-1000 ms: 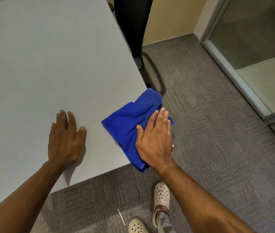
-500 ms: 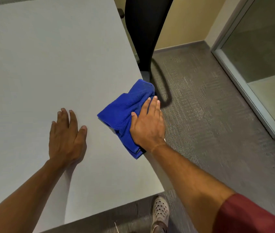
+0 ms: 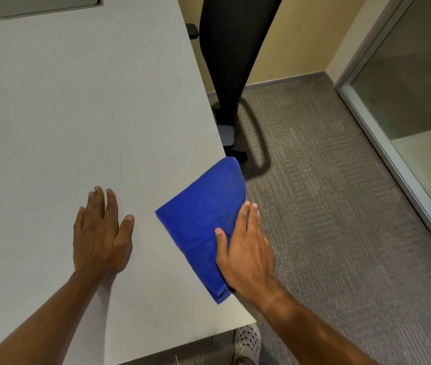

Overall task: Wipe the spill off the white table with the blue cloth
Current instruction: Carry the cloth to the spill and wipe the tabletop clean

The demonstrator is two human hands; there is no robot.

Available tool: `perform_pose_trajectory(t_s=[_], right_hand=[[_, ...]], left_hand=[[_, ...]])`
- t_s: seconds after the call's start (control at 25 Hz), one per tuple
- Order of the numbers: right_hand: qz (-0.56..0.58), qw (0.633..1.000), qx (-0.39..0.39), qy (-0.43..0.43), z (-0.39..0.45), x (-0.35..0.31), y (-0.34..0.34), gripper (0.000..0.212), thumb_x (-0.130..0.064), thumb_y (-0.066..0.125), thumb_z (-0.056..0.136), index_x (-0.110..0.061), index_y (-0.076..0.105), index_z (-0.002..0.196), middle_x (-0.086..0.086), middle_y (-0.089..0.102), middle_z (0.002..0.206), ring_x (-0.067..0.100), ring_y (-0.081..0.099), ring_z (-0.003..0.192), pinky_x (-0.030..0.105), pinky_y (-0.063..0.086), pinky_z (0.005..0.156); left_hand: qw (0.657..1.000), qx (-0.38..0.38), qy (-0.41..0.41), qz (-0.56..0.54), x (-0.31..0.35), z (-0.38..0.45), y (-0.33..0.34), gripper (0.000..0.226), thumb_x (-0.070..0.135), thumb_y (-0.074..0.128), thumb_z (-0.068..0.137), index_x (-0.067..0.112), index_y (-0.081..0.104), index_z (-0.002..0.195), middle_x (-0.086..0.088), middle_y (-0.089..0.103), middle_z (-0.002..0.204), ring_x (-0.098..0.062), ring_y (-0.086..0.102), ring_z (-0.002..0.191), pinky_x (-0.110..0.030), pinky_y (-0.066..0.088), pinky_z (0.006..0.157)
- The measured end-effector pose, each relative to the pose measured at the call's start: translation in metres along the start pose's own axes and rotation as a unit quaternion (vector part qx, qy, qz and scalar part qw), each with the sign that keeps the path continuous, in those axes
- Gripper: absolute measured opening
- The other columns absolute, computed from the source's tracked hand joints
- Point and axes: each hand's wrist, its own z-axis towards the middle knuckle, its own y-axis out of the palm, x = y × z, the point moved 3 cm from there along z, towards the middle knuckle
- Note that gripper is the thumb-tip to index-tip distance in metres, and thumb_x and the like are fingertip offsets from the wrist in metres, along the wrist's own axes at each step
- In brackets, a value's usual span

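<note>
— At the table's right edge, where was the cloth?

— Folded and lying flat near the near right corner, its far tip hanging just over the edge. The right hand pressed it down with an open palm, fingers together and flat, thumb out on the cloth; it was not gripping, only pressing.

— And the left hand?

— Spread wide and flat on the bare top, just left of the cloth, holding nothing. It looked like a brace.

— What had changed?

— Half a second earlier the cloth sat a little farther along the edge; a second earlier it was back near the corner. So the hand was stroking to and fro along that edge, and the left hand had not shifted. I judged the wiping to be well under way.

— Any spill left?

— None that I could see; the top looked plain around the cloth, though a thin film would not show.

— Anything in the way?

— Nothing on the top nearby. A black chair stood beyond the right edge, and a grey inset panel lay at the far left, both well apart from the cloth. A shoe showed below the near edge.
</note>
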Motion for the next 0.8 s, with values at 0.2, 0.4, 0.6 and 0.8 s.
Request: perform_pose_trajectory(t_s=[0.2,0.4,0.6,0.8], right_hand=[[-0.027,0.994,0.053,-0.089,0.049,-0.022,-0.005,0.078,-0.051,0.032,0.099,-0.006,0.005,0.156,0.017,-0.003,0.165,0.032,-0.002,0.153,0.045,0.015,0.123],[0.025,0.998,0.023,-0.053,0.093,-0.026,0.003,0.08,-0.051,0.033,0.1,-0.006,-0.002,0.156,0.019,0.01,0.163,0.037,0.033,0.142,0.047,0.041,0.108],[0.029,0.998,0.035,-0.033,0.137,-0.045,-0.011,0.07,-0.043,0.03,0.104,-0.002,0.005,0.155,0.019,0.039,0.148,0.044,0.055,0.117,0.05,0.045,0.092],[0.032,0.999,0.035,-0.022,0.152,-0.051,-0.013,0.068,-0.041,0.028,0.104,-0.001,0.006,0.155,0.019,0.045,0.144,0.043,0.055,0.118,0.05,0.045,0.092]], left_hand=[[1.0,-0.008,-0.004,0.005,0.002,-0.001,-0.002,0.078,0.056,0.014,0.092,0.012,0.012,0.156,-0.01,0.007,0.165,-0.023,0.004,0.152,-0.042,0.007,0.123],[1.0,-0.012,0.0,-0.01,0.0,0.0,-0.001,0.081,0.06,0.017,0.09,0.013,0.011,0.156,-0.009,0.004,0.165,-0.022,0.002,0.153,-0.041,0.004,0.123],[1.0,-0.009,0.004,-0.009,-0.001,0.001,0.0,0.082,0.062,0.017,0.089,0.014,0.009,0.156,-0.007,0.003,0.165,-0.021,0.0,0.152,-0.041,0.003,0.123],[1.0,-0.01,0.005,-0.016,0.001,0.0,-0.004,0.084,0.061,0.02,0.088,0.013,0.01,0.156,-0.01,0.005,0.165,-0.022,0.001,0.153,-0.042,0.004,0.123]])
